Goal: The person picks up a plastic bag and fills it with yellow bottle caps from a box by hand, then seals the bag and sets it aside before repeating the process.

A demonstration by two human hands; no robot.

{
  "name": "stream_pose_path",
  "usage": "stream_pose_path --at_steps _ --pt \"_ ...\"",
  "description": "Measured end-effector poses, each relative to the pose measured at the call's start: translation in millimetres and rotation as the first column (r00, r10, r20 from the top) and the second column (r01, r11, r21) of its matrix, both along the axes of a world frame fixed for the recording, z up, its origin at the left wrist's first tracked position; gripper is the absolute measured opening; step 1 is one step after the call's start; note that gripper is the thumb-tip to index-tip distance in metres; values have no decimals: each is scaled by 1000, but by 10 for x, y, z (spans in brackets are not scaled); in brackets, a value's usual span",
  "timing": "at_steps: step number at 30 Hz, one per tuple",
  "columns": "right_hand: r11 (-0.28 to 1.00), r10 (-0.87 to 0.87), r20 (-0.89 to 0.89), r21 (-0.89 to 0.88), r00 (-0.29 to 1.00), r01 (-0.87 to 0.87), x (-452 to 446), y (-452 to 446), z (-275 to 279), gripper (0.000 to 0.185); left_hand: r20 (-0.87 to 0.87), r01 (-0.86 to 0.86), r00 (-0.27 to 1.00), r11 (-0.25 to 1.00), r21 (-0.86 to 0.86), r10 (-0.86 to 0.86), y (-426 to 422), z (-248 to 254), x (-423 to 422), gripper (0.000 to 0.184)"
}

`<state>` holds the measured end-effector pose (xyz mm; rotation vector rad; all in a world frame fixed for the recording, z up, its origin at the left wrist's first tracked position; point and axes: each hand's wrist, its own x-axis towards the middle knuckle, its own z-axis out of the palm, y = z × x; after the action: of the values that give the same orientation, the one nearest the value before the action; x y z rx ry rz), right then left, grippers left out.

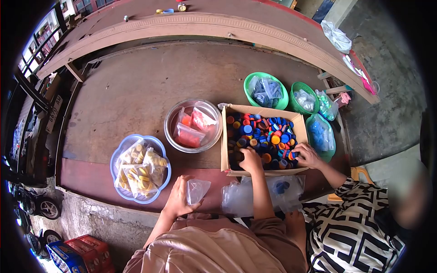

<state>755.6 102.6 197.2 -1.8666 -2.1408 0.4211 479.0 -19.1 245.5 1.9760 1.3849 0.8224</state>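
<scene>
A small clear plastic bag (197,191) is held in my left hand (179,198), in front of my body. My right hand (250,161) reaches over the near wall of a cardboard box (224,152) full of bottle caps (275,139) in blue, red, yellow and other colours. Its fingers are down among the caps, and what they hold, if anything, is hidden. More clear bags (236,198) lie beneath my right forearm. At the box's right near corner, a co-worker's hand (308,156) touches the caps.
Left of the box are a clear bowl (168,123) with bags of red pieces and a light blue basket (114,170) with bags of yellow caps. Green baskets (284,102) stand behind the box. The co-worker (355,223) sits at right. A raised bench (182,20) spans the back.
</scene>
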Motion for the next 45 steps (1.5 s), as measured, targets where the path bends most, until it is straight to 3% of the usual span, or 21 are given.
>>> stream_pose_path --at_steps 1,4,10,11,12,15,18,19,22,23,26,30,31,32,35,38,43,45 --pt "998 -14 7 -67 1000 15 1 30 3 37 6 -3 1000 1000 9 3 9 -1 -1 72" --pt "999 9 -33 -31 999 -10 23 110 -75 34 25 -28 999 999 -16 29 18 -3 -4 72" --pt "969 -174 -393 95 903 228 -23 163 3 25 2 -64 998 998 -28 64 27 23 12 69" --pt "945 -146 -469 195 871 263 2 204 -94 22 -8 -71 997 997 -24 71 18 25 17 70" --pt "941 -188 -479 161 857 297 35 238 -134 22 -7 -78 997 997 -25 78 -1 28 24 70" --pt "880 -120 -484 352 867 318 106 260 -205 18 -9 -110 994 994 -19 109 -50 58 41 70" --pt "908 -143 -519 269 843 320 99 238 -244 18 6 -173 985 984 -32 173 -204 71 102 70" --pt "940 -177 -535 157 826 304 98 229 -261 22 13 -197 980 980 -37 198 -256 66 124 70" --pt "954 -73 -300 258 951 155 46 234 -214 32 36 -258 965 965 -44 260 -371 95 221 71" --pt "925 17 -247 373 969 79 47 301 -214 32 43 -273 961 961 -47 275 -408 95 251 71" --pt "953 48 -147 302 988 -2 -29 481 -240 29 27 -269 962 962 -54 271 -483 100 295 73" --pt "984 134 127 100 983 -148 59 637 -366 23 46 -229 972 973 -13 229 -556 99 268 75" --pt "991 67 269 95 961 -95 15 536 -179 22 33 -209 977 978 -14 209 -546 95 231 75" --pt "999 9 250 34 968 -18 39 506 -182 25 23 -200 979 980 -15 200 -535 112 191 74" --pt "988 -151 345 83 926 130 96 451 -266 30 -4 -172 985 984 -46 172 -499 167 113 72" --pt "1000 -27 282 22 959 22 87 376 -216 33 -38 -170 985 985 -32 168 -459 110 33 73" --pt "1000 -4 471 -19 882 15 -26 500 -330 40 62 -113 991 993 -18 114 -385 55 -8 69" --pt "998 -59 290 24 955 54 25 480 -303 42 79 -95 993 995 12 93 -353 39 -39 68"
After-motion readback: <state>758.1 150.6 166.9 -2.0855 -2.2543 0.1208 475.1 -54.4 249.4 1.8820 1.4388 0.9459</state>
